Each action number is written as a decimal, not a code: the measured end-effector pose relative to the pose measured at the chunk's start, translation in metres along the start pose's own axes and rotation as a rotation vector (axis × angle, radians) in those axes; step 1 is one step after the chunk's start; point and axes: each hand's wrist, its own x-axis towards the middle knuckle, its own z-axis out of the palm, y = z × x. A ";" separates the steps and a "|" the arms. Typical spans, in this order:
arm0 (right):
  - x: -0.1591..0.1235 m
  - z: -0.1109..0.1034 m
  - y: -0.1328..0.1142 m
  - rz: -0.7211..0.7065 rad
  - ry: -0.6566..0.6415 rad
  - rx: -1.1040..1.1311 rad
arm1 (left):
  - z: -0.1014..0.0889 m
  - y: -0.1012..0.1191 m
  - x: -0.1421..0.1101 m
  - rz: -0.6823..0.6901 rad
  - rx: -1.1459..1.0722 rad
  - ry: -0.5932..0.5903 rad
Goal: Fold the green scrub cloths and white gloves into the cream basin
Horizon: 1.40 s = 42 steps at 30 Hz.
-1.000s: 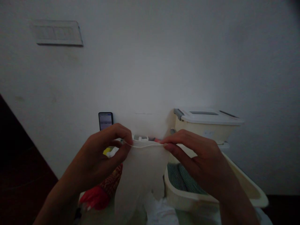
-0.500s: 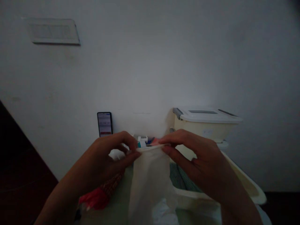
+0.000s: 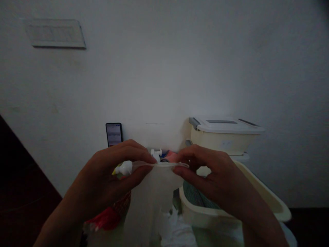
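Between my two hands hangs a thin, translucent white bag [image 3: 151, 195], its top edge drawn out level. My left hand [image 3: 117, 168] pinches that edge between thumb and fingers. A little to the right, my right hand [image 3: 208, 171] pinches the same edge, where a small loop of it sticks out past the thumb. Below and partly behind the bag lies a crumpled white cloth or tissue [image 3: 177, 230]. A red packet [image 3: 106, 219] is under my left hand, partly hidden by it. Just behind my left fingertips shows a white bottle top [image 3: 125, 168].
A phone [image 3: 114, 133] leans against the wall. At right, a cream box with a white lid [image 3: 227, 125] stands behind an open cream bin [image 3: 277, 212] holding a grey-green textile [image 3: 197, 195]. Small items, one pink [image 3: 170, 156], sit by the wall.
The bag's lower part has swung left, showing more of the white cloth and the bin. My left fingers have slid further right along the edge. The white bottle top shows more clearly.
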 end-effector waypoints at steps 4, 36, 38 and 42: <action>-0.001 0.001 0.002 -0.068 0.035 0.056 | 0.000 0.002 0.002 0.029 0.042 -0.010; -0.003 0.001 0.005 -0.221 0.034 0.024 | -0.002 0.006 0.002 0.018 -0.003 -0.031; -0.003 0.000 0.006 -0.222 0.020 0.019 | -0.003 0.007 0.003 0.020 -0.009 -0.026; -0.001 0.000 0.008 -0.241 0.002 0.024 | -0.004 0.009 0.005 0.049 0.016 -0.025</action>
